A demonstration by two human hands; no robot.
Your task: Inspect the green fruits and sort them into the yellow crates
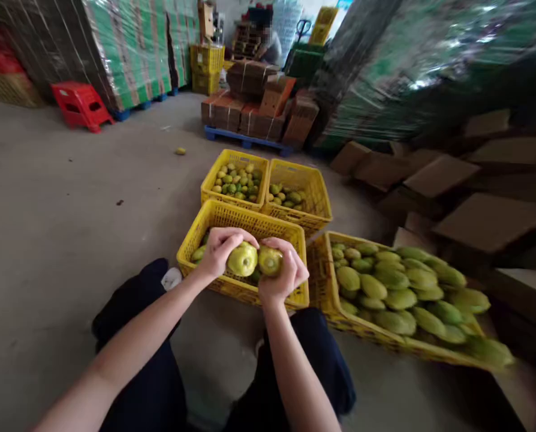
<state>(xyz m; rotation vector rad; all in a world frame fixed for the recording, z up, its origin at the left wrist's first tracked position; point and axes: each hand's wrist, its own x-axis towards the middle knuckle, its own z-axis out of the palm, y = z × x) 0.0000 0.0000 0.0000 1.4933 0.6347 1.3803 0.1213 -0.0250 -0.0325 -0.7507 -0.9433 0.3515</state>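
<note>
My left hand is wrapped round a yellow-green papaya, its round end turned toward me. In my right hand is a second papaya, held close beside the first. Both fruits are above a yellow plastic crate between my knees. Some green fruit lies inside that crate, partly hidden by my hands. To the right, another yellow crate is heaped with green-yellow papayas.
Behind stand two yellow crates of smaller-looking fruit. Flattened cardboard boxes lie at the right. Bundled cartons sit on a blue pallet. A red stool, wrapped stacks and a person are farther back.
</note>
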